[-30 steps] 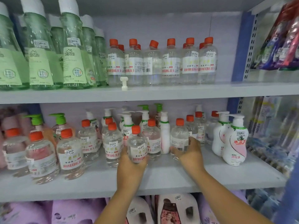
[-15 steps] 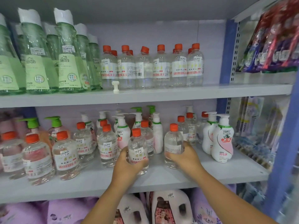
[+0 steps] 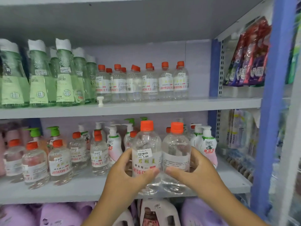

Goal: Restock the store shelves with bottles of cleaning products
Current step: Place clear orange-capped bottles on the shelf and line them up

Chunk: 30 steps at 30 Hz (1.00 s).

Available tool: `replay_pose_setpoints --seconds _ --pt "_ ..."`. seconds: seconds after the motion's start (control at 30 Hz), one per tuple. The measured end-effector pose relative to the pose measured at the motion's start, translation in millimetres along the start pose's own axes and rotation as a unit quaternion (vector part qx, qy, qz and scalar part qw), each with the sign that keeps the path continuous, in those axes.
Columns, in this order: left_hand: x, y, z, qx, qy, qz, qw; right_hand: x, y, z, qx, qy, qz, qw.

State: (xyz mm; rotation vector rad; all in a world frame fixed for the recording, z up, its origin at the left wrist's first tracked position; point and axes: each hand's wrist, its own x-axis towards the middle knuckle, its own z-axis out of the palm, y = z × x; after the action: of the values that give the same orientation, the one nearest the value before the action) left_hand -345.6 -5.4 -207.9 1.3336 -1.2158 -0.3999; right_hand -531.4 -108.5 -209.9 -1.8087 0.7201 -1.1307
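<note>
Since a second ago both clear bottles have come off the lower shelf (image 3: 81, 191) and toward the camera; earlier each stood on the shelf board among the other stock, well apart from the other, and now they are held side by side, touching, in front of the shelf's front edge.

The left hand (image 3: 128, 175) holds the left bottle (image 3: 146, 154), thumb curled across the front of its label, fingers (image 3: 128, 154) wrapped round the left flank. The right hand (image 3: 195, 172) grips the right bottle (image 3: 176, 152), thumb on its lower front, fingers (image 3: 196, 156) round the right side. Both bottles stand upright, long axis vertical, orange caps up above the fingers and bases below the thumbs. The left bottle's price sticker and label face the camera.

Beyond the fingers, more orange-capped clear bottles (image 3: 60, 160) stand to the left on the lower shelf, with white pump bottles (image 3: 208, 144) just right of the right fingers. Farther up, the upper shelf (image 3: 203, 103) carries green bottles (image 3: 65, 75) and a row of clear bottles (image 3: 164, 80).
</note>
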Motion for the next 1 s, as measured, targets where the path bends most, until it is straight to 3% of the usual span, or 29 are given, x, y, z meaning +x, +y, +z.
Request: replay_pose_setpoints --seconds 0.27,0.47,0.83,1.0 --pt "17 116 7 -0.020 0.028 0.078 0.996 14 -103 -58 0.001 0.010 -0.102 0.995" --pt "76 160 16 0.008 0.028 0.114 0.993 65 -147 -86 -0.033 0.053 -0.149 0.987" --pt "181 150 46 0.064 -0.014 0.051 0.997 169 -119 -103 -0.099 0.103 -0.079 0.987" --pt "219 130 55 0.064 -0.033 0.015 0.997 197 -107 -103 -0.127 0.076 -0.058 0.987"
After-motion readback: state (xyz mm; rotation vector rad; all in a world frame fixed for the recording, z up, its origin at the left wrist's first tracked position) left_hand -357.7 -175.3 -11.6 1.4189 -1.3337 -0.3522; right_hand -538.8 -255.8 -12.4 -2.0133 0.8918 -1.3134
